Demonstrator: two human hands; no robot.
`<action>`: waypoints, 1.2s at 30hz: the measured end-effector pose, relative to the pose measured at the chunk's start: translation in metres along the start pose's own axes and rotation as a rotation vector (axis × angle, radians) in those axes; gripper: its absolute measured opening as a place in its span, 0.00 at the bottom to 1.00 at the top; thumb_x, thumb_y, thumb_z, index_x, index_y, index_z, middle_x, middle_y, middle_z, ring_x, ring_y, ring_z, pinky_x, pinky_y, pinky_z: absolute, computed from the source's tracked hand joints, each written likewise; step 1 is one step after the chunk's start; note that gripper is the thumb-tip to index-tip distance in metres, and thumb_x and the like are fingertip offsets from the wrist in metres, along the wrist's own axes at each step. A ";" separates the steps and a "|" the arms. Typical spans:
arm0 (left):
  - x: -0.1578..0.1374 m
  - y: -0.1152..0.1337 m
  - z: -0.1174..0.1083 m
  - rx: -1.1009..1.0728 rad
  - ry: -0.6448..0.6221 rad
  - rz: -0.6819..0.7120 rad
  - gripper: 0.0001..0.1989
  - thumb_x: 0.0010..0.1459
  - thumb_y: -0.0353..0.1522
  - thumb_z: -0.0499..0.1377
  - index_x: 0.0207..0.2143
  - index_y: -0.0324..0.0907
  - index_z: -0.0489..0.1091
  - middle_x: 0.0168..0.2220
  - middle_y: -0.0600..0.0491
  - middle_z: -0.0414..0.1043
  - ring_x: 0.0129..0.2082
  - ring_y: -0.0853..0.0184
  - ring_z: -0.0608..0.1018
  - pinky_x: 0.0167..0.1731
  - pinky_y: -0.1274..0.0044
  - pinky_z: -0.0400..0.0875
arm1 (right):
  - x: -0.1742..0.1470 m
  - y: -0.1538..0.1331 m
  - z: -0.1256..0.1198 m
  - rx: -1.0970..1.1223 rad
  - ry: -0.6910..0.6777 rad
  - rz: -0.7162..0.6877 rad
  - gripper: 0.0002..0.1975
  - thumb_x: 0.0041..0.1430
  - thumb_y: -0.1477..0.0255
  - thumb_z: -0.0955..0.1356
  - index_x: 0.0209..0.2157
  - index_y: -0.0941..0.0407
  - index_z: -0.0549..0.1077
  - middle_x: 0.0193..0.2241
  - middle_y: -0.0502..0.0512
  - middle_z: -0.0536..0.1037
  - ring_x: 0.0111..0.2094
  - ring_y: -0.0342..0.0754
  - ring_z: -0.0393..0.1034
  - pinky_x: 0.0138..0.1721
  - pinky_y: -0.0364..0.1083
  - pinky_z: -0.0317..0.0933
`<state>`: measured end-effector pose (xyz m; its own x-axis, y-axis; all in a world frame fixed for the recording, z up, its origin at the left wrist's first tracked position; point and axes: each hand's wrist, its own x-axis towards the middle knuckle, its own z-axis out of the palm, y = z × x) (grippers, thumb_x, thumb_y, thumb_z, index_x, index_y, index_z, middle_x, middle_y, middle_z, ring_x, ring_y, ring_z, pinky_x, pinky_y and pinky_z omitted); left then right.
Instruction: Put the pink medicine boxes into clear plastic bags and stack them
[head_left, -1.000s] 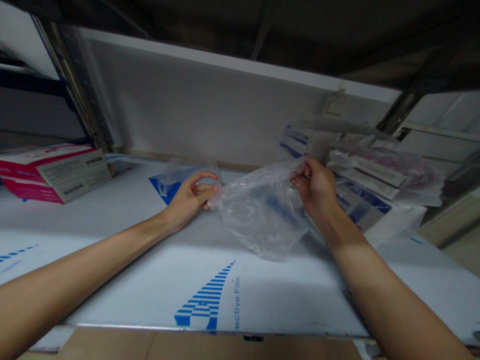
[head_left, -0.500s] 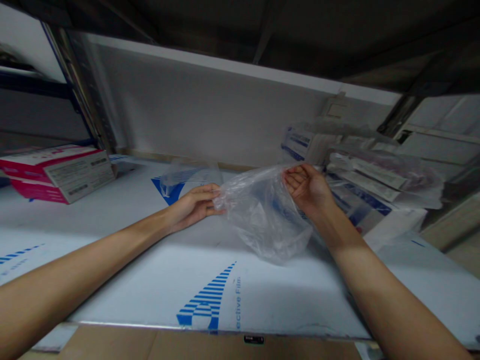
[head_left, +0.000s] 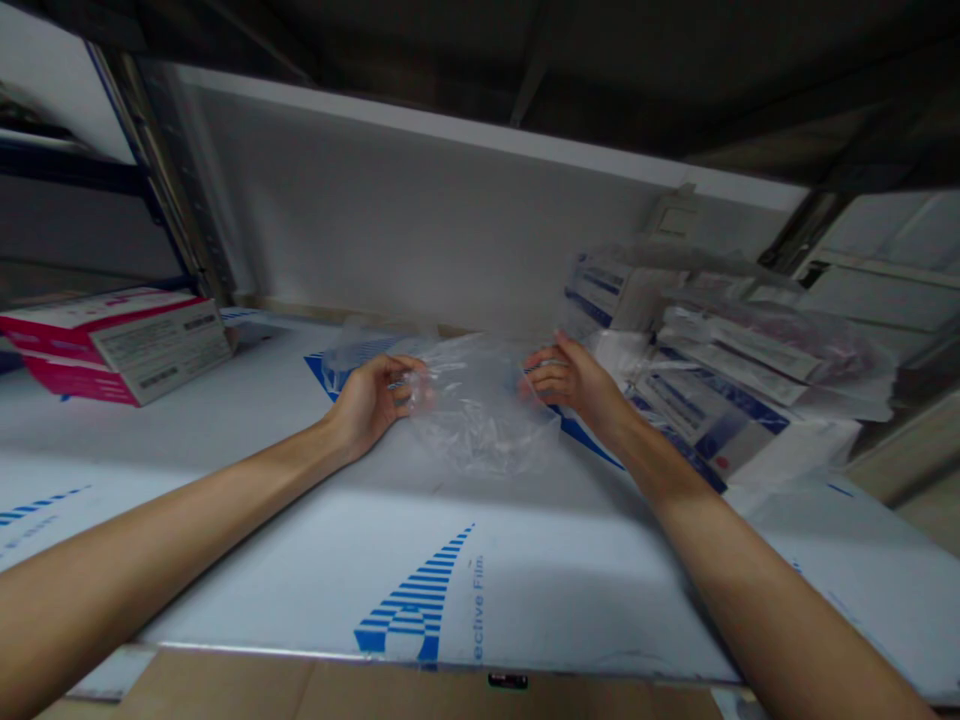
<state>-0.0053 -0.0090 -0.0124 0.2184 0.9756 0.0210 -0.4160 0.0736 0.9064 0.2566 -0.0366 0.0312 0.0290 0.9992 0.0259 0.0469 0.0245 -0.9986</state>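
Observation:
A clear plastic bag (head_left: pixel 484 425) hangs between my two hands, crumpled and slightly blurred, just over the film-covered shelf (head_left: pixel 300 560). My left hand (head_left: pixel 379 395) grips its left side, fingers curled into the plastic. At the opposite side, my right hand (head_left: pixel 566 380) pinches the bag's edge, its fingertips smeared by motion. Behind my left fingers lies another piece of clear plastic (head_left: pixel 341 360) on the shelf. Whether the bag has anything inside cannot be made out; it looks see-through.
A pink and white box (head_left: pixel 120 345) stands at the left. To the right, blue and white boxes (head_left: pixel 705 410) are stacked with plastic-wrapped packets (head_left: pixel 742 345) on top. A dark upper shelf (head_left: pixel 465 60) hangs overhead, and brown cardboard (head_left: pixel 375 690) shows below the front edge.
My right hand has moved left, closer to my left hand, and the left has shifted slightly left. The bag has moved left and up, uncovering more of the blue and white boxes.

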 end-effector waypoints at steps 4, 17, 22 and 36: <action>-0.005 0.001 0.005 0.015 0.004 0.065 0.24 0.43 0.25 0.64 0.46 0.44 0.70 0.37 0.56 0.73 0.33 0.68 0.78 0.38 0.72 0.77 | -0.004 0.009 -0.001 -0.219 -0.303 -0.052 0.23 0.54 0.51 0.73 0.43 0.53 0.80 0.32 0.54 0.84 0.33 0.46 0.78 0.31 0.41 0.68; -0.015 -0.013 0.006 0.658 -0.142 0.320 0.45 0.42 0.39 0.75 0.63 0.56 0.65 0.75 0.49 0.33 0.68 0.42 0.61 0.57 0.57 0.71 | -0.003 0.023 0.015 -0.085 -0.029 -0.235 0.21 0.40 0.63 0.79 0.35 0.52 0.72 0.24 0.45 0.78 0.25 0.47 0.75 0.25 0.45 0.70; -0.007 -0.010 0.002 0.634 -0.012 0.391 0.28 0.54 0.42 0.65 0.58 0.50 0.71 0.75 0.46 0.39 0.57 0.50 0.75 0.50 0.61 0.78 | -0.002 0.020 0.011 -0.133 0.045 -0.278 0.21 0.41 0.63 0.79 0.35 0.51 0.70 0.23 0.46 0.77 0.23 0.45 0.72 0.21 0.42 0.64; 0.003 -0.009 -0.011 0.781 -0.119 0.609 0.14 0.48 0.40 0.69 0.33 0.40 0.77 0.48 0.45 0.74 0.45 0.60 0.79 0.40 0.70 0.81 | 0.000 0.013 0.003 -0.093 0.197 -0.390 0.21 0.40 0.60 0.80 0.32 0.52 0.72 0.21 0.43 0.72 0.20 0.40 0.63 0.19 0.40 0.58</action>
<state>-0.0101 -0.0050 -0.0253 0.2656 0.7715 0.5782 0.2018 -0.6309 0.7491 0.2539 -0.0360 0.0182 0.1804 0.8909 0.4168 0.1816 0.3863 -0.9043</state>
